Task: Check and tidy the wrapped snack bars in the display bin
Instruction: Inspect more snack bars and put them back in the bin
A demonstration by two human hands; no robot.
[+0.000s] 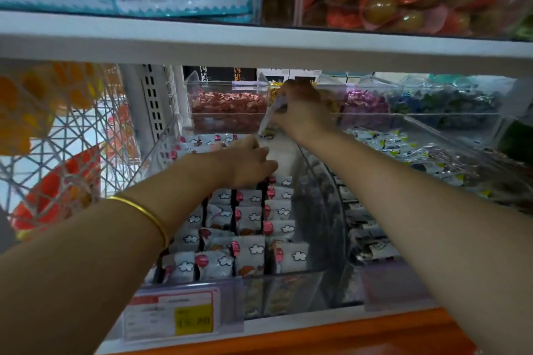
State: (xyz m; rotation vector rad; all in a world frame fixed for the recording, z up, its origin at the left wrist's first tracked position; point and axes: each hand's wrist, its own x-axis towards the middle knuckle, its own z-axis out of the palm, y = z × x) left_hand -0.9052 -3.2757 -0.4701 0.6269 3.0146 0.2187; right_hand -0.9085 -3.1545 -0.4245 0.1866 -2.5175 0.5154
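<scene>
The right hand (pixel 300 115) pinches one white wrapped snack bar (pixel 269 117) by its upper end, held hanging above the rear of the clear plastic display bin (pixel 288 277). The left hand (pixel 248 161) reaches down at the upright rows of white cloud-printed wrapped bars (pixel 251 225) filling that bin. Its fingers are hidden, so its grip cannot be determined. A thin gold bangle (pixel 144 213) circles the left forearm.
</scene>
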